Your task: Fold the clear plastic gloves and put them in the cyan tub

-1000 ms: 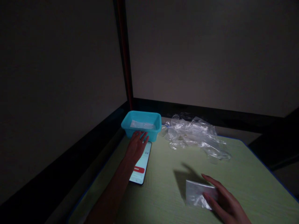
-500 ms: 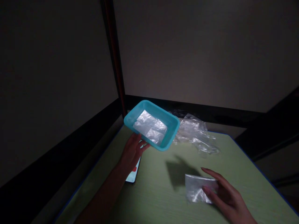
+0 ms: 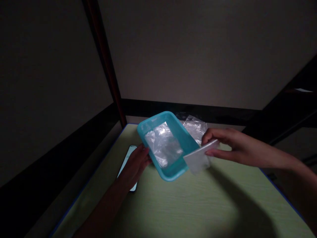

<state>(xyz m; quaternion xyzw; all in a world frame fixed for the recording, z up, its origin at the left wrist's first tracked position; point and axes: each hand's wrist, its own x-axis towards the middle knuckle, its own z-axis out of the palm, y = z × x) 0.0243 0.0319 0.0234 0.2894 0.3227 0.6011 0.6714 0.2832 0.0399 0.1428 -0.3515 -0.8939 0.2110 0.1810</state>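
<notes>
My left hand (image 3: 136, 165) grips the near left rim of a turquoise plastic tray (image 3: 170, 173), holding it tilted above the table. Inside the tray lie clear plastic bags (image 3: 163, 145), folded flat and shiny. Between the thumb and fingers of my right hand (image 3: 223, 143) is pinched a folded clear plastic bag (image 3: 198, 160), slightly blurred. That bag overlaps the tray's right edge in this view; whether it touches the rim I cannot tell.
A phone (image 3: 133, 186) with a lit screen lies on the pale green table (image 3: 173, 211), partly behind my left hand. Crumpled clear plastic (image 3: 194, 127) sits at the back of the table, near the wall (image 3: 188, 66). The table has a blue edge.
My right hand has lifted the folded plastic bag from low over the table up to the tray's right side. The tray has turned and shifted slightly, still in my left hand.
</notes>
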